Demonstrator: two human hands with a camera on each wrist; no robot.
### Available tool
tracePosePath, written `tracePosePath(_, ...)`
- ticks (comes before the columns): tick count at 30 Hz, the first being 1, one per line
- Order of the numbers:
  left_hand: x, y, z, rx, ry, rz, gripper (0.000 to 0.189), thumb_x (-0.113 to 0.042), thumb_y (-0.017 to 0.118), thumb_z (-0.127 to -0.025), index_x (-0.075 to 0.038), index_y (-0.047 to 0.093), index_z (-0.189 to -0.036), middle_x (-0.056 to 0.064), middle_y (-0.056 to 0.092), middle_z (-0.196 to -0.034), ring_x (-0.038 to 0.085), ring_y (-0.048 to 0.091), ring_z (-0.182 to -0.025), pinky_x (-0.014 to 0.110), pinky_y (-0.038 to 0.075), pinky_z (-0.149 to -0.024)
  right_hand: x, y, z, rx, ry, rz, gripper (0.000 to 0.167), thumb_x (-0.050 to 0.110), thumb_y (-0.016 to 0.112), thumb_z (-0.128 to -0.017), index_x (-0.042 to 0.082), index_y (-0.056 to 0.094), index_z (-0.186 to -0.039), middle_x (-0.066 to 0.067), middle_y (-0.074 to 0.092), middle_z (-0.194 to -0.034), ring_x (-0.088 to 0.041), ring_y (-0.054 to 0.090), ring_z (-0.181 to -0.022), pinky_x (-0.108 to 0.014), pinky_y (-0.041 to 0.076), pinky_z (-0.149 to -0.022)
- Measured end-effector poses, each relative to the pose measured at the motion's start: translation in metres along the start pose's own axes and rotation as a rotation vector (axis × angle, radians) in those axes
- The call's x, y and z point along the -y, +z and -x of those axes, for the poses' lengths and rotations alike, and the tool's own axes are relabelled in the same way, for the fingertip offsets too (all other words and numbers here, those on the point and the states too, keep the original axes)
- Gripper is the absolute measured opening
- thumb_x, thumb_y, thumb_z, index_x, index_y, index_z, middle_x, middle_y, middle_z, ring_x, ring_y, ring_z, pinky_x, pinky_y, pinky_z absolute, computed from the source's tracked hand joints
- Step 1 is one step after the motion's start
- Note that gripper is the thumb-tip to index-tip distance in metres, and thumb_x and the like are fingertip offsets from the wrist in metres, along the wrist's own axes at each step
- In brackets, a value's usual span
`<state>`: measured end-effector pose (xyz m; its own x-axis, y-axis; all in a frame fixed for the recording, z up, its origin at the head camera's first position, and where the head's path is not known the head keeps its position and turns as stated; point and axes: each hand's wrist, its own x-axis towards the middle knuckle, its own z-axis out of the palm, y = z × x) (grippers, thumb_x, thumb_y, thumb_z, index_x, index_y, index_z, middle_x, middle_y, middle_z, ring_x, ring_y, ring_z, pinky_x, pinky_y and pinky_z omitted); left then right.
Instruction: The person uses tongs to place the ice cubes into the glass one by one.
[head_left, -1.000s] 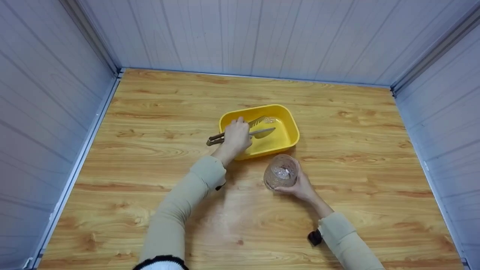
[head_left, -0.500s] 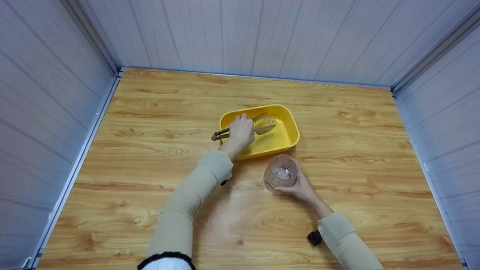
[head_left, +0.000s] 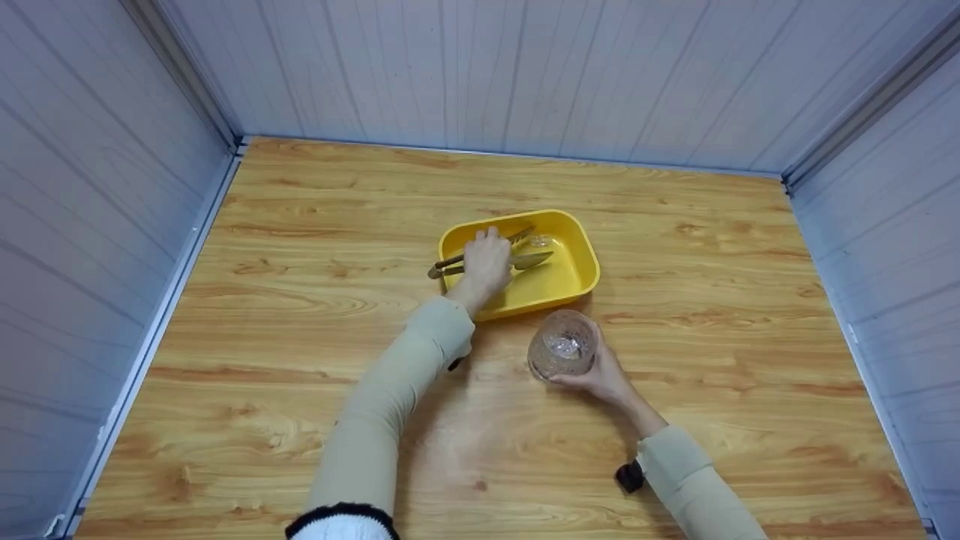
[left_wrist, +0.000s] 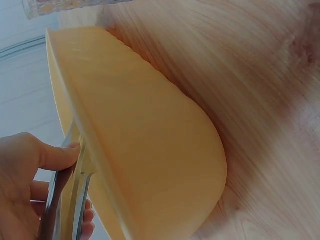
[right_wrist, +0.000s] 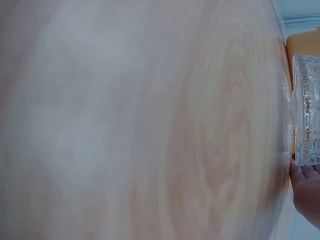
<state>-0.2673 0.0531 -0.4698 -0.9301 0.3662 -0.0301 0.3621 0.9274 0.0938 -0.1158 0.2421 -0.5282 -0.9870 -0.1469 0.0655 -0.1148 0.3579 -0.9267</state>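
Observation:
My left hand (head_left: 486,262) grips a pair of metal tongs (head_left: 531,260) over the left part of a yellow plastic tub (head_left: 517,306). The tongs' two ends stand apart inside the tub, with small clear pieces (head_left: 540,241) like ice near them; contact cannot be made out. In the left wrist view, the thumb presses one arm of the tongs (left_wrist: 59,192) beside the tub's rim (left_wrist: 82,117). My right hand (head_left: 600,373) holds a patterned clear glass (head_left: 562,346) from its right side, just in front of the tub. Something clear and shiny lies inside the glass.
The wood-patterned tabletop (head_left: 300,360) surrounds the tub and glass. Pale panel walls (head_left: 480,75) enclose it at the back and both sides. A small black object (head_left: 630,475) is by the right sleeve's cuff.
My left hand has moved right and slightly farther away, carrying the tongs deeper over the tub. My right hand and the glass stay in place.

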Motion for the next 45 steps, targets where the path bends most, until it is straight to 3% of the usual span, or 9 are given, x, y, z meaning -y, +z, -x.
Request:
tracePosePath(10,-0.003,0.003,-0.006,-0.017,-0.001,0.008,0.023,-0.019,0.058,-0.08,-0.004,0.064,-0.096,0.012,0.051,-0.102,0.028,0.05,-0.092,0.041,0.046,-0.072,-0.035,0.001,-0.004,-0.022,0.001,-0.016,0.1,0.009,0.085,-0.051,0.002,0.027,-0.132,-0.017,0.042,-0.126,-0.028,0.038,-0.117,-0.042,0.024,-0.099)
tracePosePath(18,-0.004,0.003,-0.009,0.001,-0.001,0.002,0.031,-0.026,0.061,-0.08,-0.002,0.062,-0.101,0.012,0.05,-0.104,0.027,0.049,-0.094,0.04,0.046,-0.074,-0.016,0.001,-0.002,0.002,-0.011,-0.018,0.098,0.006,0.083,-0.053,-0.002,0.025,-0.132,-0.023,0.042,-0.125,-0.033,0.038,-0.116,-0.045,0.025,-0.098)
tracePosePath(25,-0.002,0.004,-0.014,0.032,-0.016,0.005,0.032,-0.02,0.058,-0.082,0.0,0.06,-0.106,0.011,0.051,-0.107,0.027,0.049,-0.096,0.041,0.045,-0.075,0.001,-0.001,0.0,0.018,0.007,0.003,0.097,0.003,0.082,-0.056,-0.004,0.023,-0.133,-0.026,0.038,-0.127,-0.036,0.036,-0.118,-0.045,0.025,-0.099)
tracePosePath(33,-0.003,0.006,-0.014,0.029,-0.031,0.029,0.024,-0.014,0.056,-0.083,-0.002,0.063,-0.102,0.011,0.052,-0.106,0.028,0.05,-0.098,0.042,0.045,-0.075,-0.035,0.001,-0.004,-0.014,-0.04,-0.011,0.101,0.015,0.085,-0.053,0.006,0.026,-0.134,-0.016,0.042,-0.127,-0.029,0.038,-0.117,-0.045,0.026,-0.098)
tracePosePath(37,-0.004,0.006,-0.015,0.036,-0.031,0.041,0.019,-0.011,0.054,-0.084,-0.005,0.065,-0.1,0.011,0.053,-0.106,0.028,0.05,-0.097,0.043,0.045,-0.075,-0.037,0.001,-0.003,-0.026,-0.075,0.001,0.1,0.016,0.085,-0.052,0.007,0.027,-0.134,-0.017,0.042,-0.125,-0.03,0.039,-0.115,-0.047,0.027,-0.096)
tracePosePath(45,-0.006,0.006,-0.017,0.015,-0.038,0.046,0.02,-0.007,0.051,-0.086,-0.008,0.066,-0.1,0.011,0.055,-0.104,0.028,0.052,-0.096,0.044,0.045,-0.075,-0.021,0.0,-0.003,0.002,0.002,-0.021,0.099,0.006,0.083,-0.053,0.001,0.025,-0.133,-0.021,0.039,-0.128,-0.033,0.036,-0.118,-0.047,0.023,-0.099)
